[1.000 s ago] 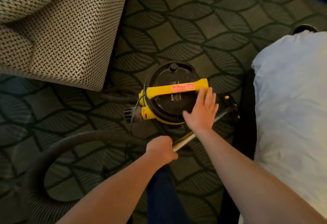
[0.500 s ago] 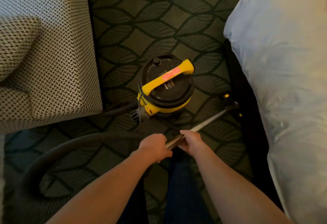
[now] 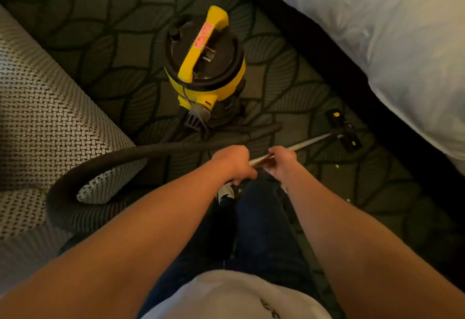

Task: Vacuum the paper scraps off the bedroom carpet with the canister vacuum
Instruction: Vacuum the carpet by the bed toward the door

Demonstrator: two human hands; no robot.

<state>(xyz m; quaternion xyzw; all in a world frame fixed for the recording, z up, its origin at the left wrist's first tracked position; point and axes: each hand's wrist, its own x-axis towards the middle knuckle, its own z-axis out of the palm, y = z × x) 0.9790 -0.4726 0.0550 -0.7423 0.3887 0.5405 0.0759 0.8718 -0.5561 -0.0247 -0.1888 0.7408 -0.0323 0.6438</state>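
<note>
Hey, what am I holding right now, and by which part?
Both hands grip the vacuum wand: the left hand at its upper end by the hose, the right hand just further down the metal tube.

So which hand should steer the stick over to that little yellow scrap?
Right. The right hand grips the wand farther down, nearer the nozzle, and the scrap lies on that side. The left hand grips the wand's back end, by the hose.

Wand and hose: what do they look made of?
The wand looks like metal: smooth, pale, with a bright sheen along it. The hose seems to be flexible plastic: matte black, finely ribbed, bent into a loop.
</note>
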